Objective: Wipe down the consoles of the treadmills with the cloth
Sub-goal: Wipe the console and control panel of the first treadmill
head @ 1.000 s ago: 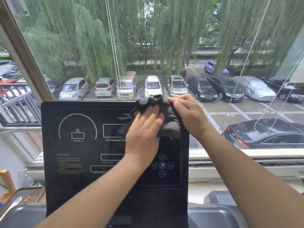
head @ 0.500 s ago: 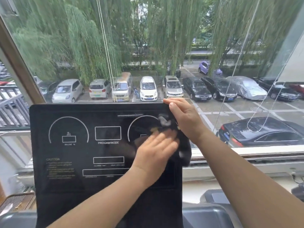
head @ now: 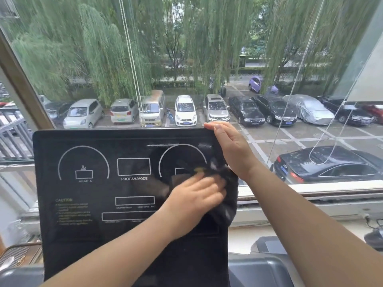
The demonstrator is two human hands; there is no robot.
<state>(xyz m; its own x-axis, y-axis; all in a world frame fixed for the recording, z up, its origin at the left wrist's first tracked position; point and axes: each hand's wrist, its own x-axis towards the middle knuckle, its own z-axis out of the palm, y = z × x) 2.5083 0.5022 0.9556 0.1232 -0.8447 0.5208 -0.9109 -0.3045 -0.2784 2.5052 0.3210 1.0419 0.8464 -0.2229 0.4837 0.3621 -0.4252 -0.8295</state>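
Note:
The black treadmill console (head: pixel 87 195) stands upright in front of me, with white dial outlines and "PROGAM/MODE" lettering. My left hand (head: pixel 194 201) presses a dark cloth (head: pixel 229 206) flat against the console's right side; the cloth hangs past the right edge below my fingers. My right hand (head: pixel 232 148) grips the console's top right corner, fingers over the upper rim. A pale smear shows near the top of the panel.
A large window (head: pixel 186 59) is right behind the console, with bead cords (head: pixel 132 65) hanging down. The white sill (head: pixel 310 189) runs to the right. Grey treadmill plastic (head: pixel 261 270) lies at the bottom, a brown grille (head: pixel 16 253) at the lower left.
My left hand slid the cloth from the console's upper middle down to its right side. My right hand let go of the cloth and now holds the top right corner.

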